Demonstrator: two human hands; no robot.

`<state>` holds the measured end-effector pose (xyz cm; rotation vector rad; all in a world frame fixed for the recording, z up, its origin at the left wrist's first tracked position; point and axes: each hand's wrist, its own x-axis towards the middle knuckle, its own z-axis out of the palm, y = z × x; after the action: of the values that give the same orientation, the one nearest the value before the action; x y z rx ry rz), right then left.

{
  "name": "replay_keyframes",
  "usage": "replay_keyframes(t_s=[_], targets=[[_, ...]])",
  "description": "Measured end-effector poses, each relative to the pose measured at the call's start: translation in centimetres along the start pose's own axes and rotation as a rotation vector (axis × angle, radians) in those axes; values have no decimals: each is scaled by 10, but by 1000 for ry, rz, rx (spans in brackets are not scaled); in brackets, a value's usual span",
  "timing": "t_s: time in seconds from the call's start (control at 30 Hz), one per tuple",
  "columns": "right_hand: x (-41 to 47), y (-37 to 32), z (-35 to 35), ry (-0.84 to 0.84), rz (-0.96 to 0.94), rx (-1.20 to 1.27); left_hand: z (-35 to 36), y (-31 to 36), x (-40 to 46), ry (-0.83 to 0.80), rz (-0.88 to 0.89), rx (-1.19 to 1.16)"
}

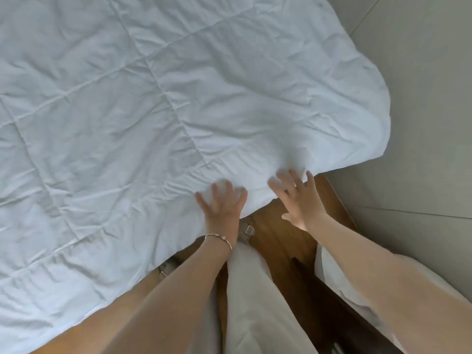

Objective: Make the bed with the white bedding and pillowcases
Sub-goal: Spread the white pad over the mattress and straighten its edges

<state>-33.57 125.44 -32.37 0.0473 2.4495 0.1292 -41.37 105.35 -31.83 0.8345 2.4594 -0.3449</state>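
White bedding (153, 111) overhangs wooden floor (278, 241), grey tiles (421, 98).

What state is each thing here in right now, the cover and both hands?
White quilt: spread over the bed, creased, corner hanging past the edge.
Left hand: fingers spread, flat on the quilt's edge.
Right hand: open, fingers splayed at the quilt's corner.
Bracelet: on the left wrist.

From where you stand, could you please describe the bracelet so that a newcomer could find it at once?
Start at the white quilted bedding that fills most of the view, then follow its near edge to the two hands spread there. The bracelet circles the wrist of the left hand, a thin band with small round beads; the right hand has a bare wrist.
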Motion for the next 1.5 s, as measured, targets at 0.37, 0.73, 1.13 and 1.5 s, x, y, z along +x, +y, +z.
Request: replay_keyframes(t_s=[0.37, 0.73, 1.13, 1.5], targets=[[7, -22, -26, 380, -279, 169, -53, -53, 38, -168, -128, -1050], [7, -2, -99, 107, -179, 367, -40, -15, -20, 19, 70, -372], [-6, 4, -77, -372, 23, -24, -10, -54, -46, -405, 260, -652], [28, 46, -76, 170, 275, 672, -80, -10, 97, 149, 351, -383]])
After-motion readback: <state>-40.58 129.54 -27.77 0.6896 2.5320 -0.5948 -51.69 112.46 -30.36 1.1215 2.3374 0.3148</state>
